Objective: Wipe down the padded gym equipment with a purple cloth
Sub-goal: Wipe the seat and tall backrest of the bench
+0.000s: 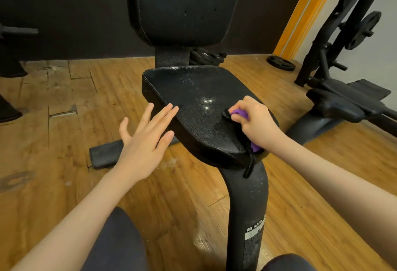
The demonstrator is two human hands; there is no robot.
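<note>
Your right hand grips the bunched purple cloth with black trim, pressed on the near-right of the black padded leather seat. Your left hand is spread wide, fingertips at the seat's left edge, holding nothing. Risk: the cloth's dangling tail slips off the edge, and the dusty far half gets missed.

A worn wooden plank floor is lying underneath everything. A dark grey folded towel is resting on it. Round black weight plates are lying near a black metal rack, beside an orange wall stripe.
</note>
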